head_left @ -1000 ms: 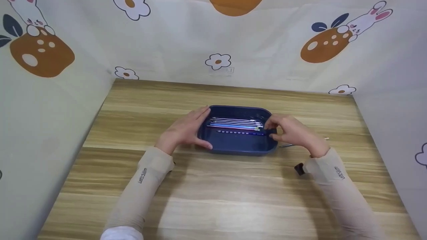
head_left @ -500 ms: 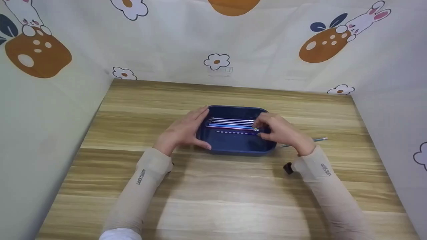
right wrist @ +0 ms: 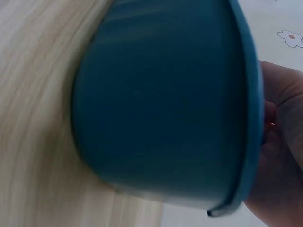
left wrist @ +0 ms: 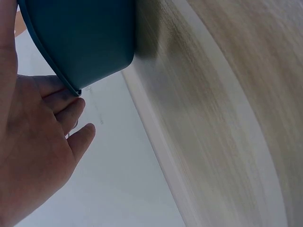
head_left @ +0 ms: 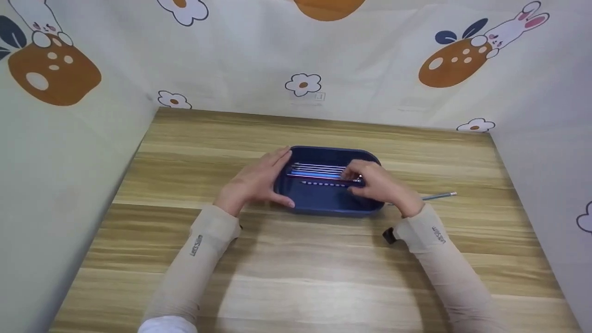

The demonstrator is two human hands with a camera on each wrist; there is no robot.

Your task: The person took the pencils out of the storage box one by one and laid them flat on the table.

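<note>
the left hand point(head_left: 252, 182) rests outstretched against the left end of the blue tray point(head_left: 326, 201) on the table point(head_left: 323, 263); the right hand point(head_left: 372, 181) bends over pencils point(head_left: 319, 174) inside, its grip unclear. a loose pencil point(head_left: 439, 196) lies right of the tray.

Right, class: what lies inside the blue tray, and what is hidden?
Several pencils lie side by side in the tray, with a patterned pencil beside them. The right hand covers some of their ends; what lies beneath it cannot be seen.
</note>
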